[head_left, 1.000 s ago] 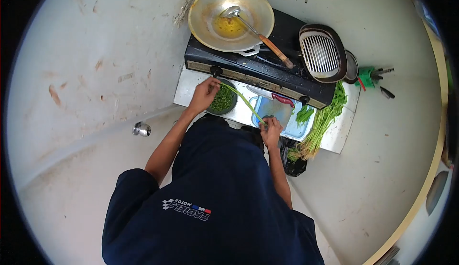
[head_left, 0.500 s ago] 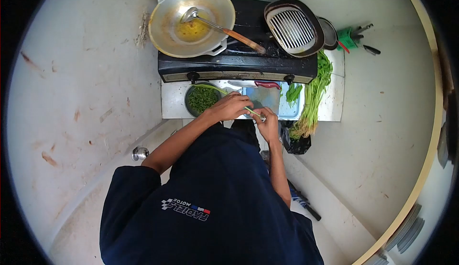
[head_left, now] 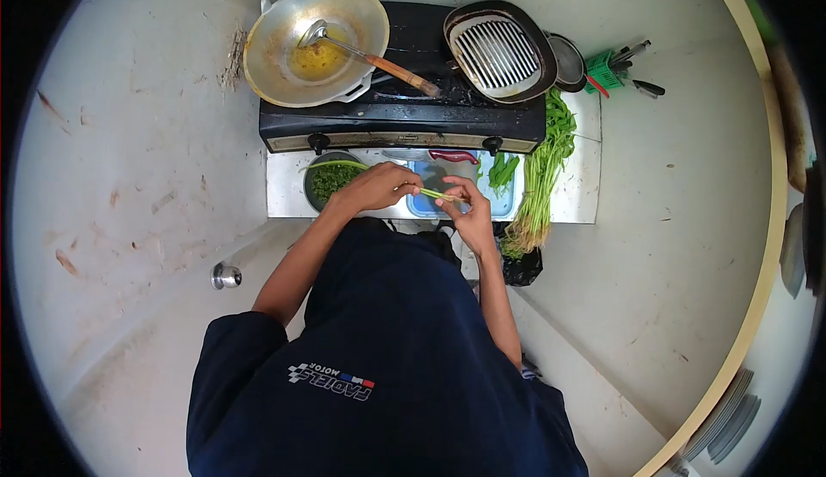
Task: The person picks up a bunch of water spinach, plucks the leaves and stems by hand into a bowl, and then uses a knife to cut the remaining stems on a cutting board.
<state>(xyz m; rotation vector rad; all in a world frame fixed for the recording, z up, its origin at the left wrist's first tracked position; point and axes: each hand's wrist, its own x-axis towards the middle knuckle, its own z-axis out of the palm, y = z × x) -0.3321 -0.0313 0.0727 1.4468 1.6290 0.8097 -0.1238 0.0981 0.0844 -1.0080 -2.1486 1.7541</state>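
My left hand (head_left: 376, 187) is closed on a green stalk (head_left: 434, 193) whose leafy end reaches left over a dark bowl (head_left: 310, 186) of chopped greens (head_left: 331, 181). At the stalk's pale root end, my right hand (head_left: 469, 210) pinches it with thumb and finger. Both hands are over the front edge of a blue tray (head_left: 506, 205). Some loose green leaves (head_left: 502, 171) lie on the tray's right part. Behind the tray rests a knife with a red handle (head_left: 453, 157). A large bunch of leafy stalks with roots (head_left: 542, 176) lies to the right of the tray.
A black stove (head_left: 404, 120) carries a wok (head_left: 258, 55) with yellow liquid and a ladle (head_left: 391, 68), plus a grill pan (head_left: 544, 68). Farther right are a strainer (head_left: 566, 57) and a green basket (head_left: 602, 73) of utensils. A black bag (head_left: 523, 269) hangs at the counter's front edge.
The whole view has shifted, so the counter and stove appear farther left. My hands have moved slightly apart along the stalk, and the fingers of my right hand are more spread.
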